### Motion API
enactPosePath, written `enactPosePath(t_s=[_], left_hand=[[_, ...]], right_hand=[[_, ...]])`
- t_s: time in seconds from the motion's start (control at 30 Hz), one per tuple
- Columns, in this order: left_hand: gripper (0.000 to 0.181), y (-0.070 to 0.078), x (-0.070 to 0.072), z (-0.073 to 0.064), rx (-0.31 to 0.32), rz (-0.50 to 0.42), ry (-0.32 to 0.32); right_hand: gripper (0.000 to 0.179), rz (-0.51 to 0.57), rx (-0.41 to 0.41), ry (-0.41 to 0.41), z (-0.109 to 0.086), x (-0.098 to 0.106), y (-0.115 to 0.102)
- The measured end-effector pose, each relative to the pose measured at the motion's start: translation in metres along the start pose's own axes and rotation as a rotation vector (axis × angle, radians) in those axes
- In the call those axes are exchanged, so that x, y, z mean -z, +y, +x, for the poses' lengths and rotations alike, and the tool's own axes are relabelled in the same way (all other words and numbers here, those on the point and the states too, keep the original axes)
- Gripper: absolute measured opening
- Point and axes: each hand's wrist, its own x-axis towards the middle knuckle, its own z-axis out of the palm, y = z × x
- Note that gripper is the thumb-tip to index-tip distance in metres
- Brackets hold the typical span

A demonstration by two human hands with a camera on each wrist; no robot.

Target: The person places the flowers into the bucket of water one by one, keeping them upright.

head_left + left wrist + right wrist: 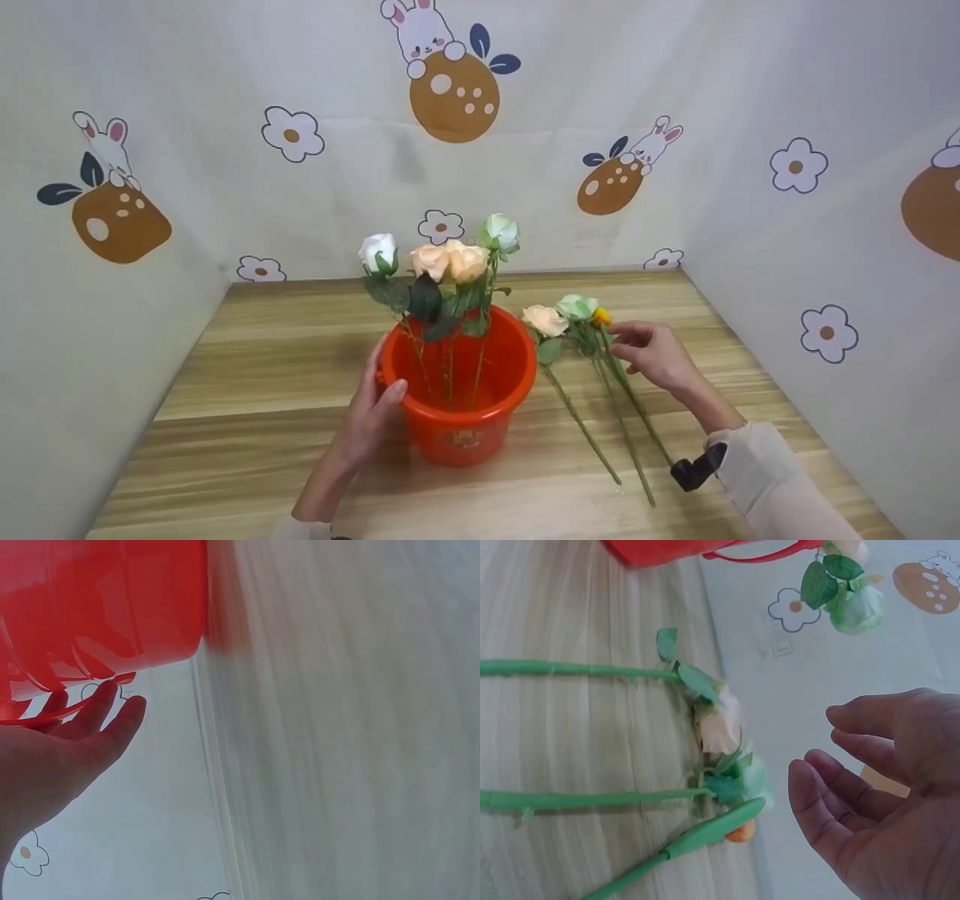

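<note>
My left hand (369, 416) holds the red bucket (459, 442) by its left side, thumb at the rim and fingers along the outer wall near the handle (71, 711). Standing in the bucket are a white rose (377, 251), peach roses (466, 261) and a pale green rose (500, 232). My right hand (654, 355), fingers slightly bent and holding nothing, hovers beside an orange flower (601, 316) on a green stem. To the left of that flower lie a pale green rose (576, 306) and a peach rose (545, 320), with stems pointing toward me.
The wood-grain table (285, 405) is enclosed by pale cloth walls (525, 172) printed with rabbits and flowers. A black wrist mount (697, 469) sits at my right cuff, close to the end of one stem.
</note>
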Motion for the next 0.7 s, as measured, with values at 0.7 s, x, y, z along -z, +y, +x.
enactPosePath(t_s=[0.7], left_hand=[[0.074,-0.002,0.001,0.001,-0.064,0.007,-0.034]], right_hand=[[0.023,-0.411,0.06,-0.166,-0.018,0.006,0.047]])
